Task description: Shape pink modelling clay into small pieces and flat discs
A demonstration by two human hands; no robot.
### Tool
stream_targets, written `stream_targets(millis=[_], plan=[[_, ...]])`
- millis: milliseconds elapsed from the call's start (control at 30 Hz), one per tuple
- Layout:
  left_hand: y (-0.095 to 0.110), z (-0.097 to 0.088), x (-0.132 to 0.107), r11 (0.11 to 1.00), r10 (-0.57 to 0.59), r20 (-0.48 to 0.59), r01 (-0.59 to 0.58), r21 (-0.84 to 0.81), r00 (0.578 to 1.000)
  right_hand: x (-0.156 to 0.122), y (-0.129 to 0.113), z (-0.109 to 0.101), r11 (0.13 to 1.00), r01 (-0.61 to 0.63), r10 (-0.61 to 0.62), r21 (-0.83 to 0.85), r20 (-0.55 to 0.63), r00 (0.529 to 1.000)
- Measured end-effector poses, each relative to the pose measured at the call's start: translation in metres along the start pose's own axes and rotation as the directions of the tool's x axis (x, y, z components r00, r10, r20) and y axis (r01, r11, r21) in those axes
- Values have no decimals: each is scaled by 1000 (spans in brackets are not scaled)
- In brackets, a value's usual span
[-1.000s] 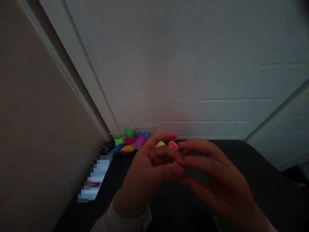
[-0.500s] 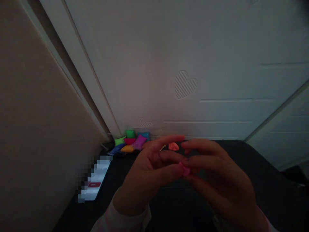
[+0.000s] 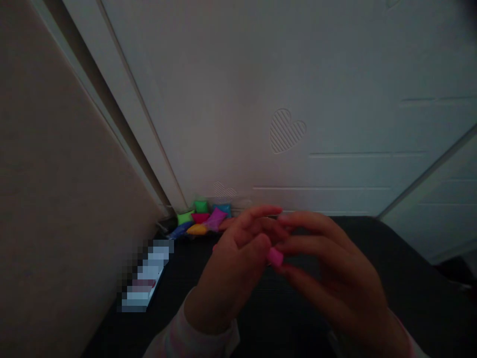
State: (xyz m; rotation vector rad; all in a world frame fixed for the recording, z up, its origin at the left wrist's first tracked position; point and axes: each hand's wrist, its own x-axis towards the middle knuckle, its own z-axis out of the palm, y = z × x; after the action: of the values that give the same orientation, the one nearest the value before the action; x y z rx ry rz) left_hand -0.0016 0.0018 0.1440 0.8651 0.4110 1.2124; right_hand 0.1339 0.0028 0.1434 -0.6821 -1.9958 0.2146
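Observation:
A small lump of pink modelling clay (image 3: 276, 257) is between my two hands above the dark table. My left hand (image 3: 233, 271) has its thumb bent against the lump's left side, its fingers curled behind. From the other side, my right hand (image 3: 335, 273) pinches the clay between thumb and fingertips. Part of the lump is hidden by the fingers. A bit of pink (image 3: 214, 247) shows past the left hand's outer edge; what it belongs to is hidden.
Several colourful soft packets, among them a purple packet (image 3: 216, 219), lie at the table's back left corner. A phone (image 3: 147, 278), partly blurred out, lies at the left edge. Behind stands a white panel (image 3: 238, 99) with heart patterns; the dark table (image 3: 357, 233) reaches it.
The pink clay has shifted slightly left and looks more block-shaped. My left thumb has bent upward. The orange-pink lump seen behind the hands before is now hidden.

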Motion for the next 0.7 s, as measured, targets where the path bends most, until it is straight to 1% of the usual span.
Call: stream_targets(millis=[100,200,333,400,467,700], plan=[[-1,5,3,993,-4,-126,-11,-118,992,2,2,6,997,22,-21,-79,2,1000],[-2,7,6,972,-35,-228,-20,-233,973,4,3,16,986,25,-17,-163,49,999],[-2,4,10,956,-48,-322,-50,-290,945,6,2,24,979,7,18,-202,122,992],[-3,3,11,953,-48,-343,-60,-297,938,6,3,25,981,-1,30,-192,148,989],[-3,3,11,950,-38,-349,-74,-302,936,6,5,25,983,1,26,-186,146,989],[-7,3,8,941,0,-358,-121,-316,934,4,6,30,975,-5,15,-224,43,999]])
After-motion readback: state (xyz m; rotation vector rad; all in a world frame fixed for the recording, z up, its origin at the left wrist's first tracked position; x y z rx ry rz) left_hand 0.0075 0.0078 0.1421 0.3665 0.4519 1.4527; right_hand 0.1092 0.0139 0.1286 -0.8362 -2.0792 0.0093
